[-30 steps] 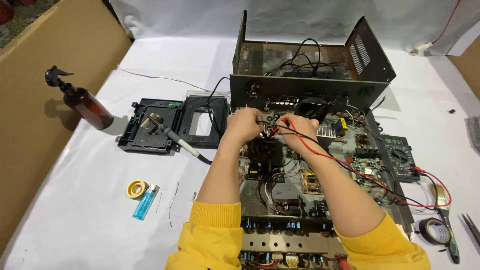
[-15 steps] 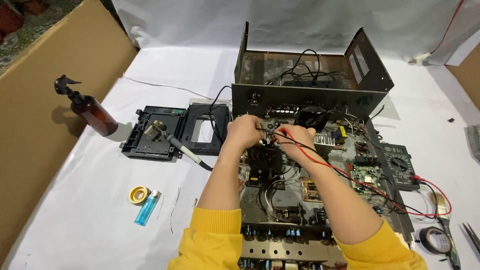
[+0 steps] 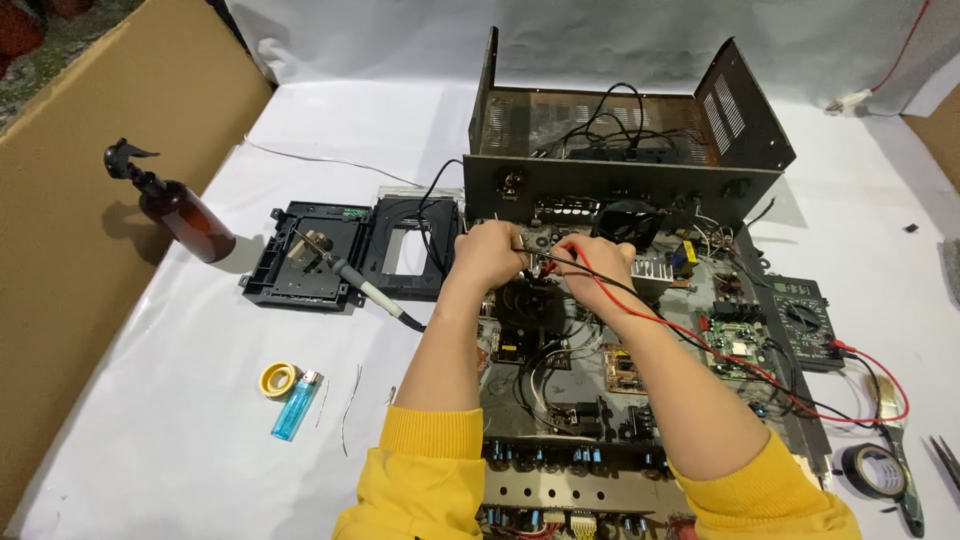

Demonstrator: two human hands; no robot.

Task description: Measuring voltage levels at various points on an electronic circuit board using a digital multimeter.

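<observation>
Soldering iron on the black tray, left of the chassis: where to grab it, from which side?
Grip the soldering iron by its grey handle, the lower-right half that overhangs the black tray toward the left hand. Come from above and the right; the metal tip points up-left, so probably best kept away from it.

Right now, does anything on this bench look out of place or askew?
Mostly orderly. One oddity: the grey-handled soldering iron lies loose across the black plastic drive tray, not in a stand. Both hands work probes on the open circuit board.
</observation>
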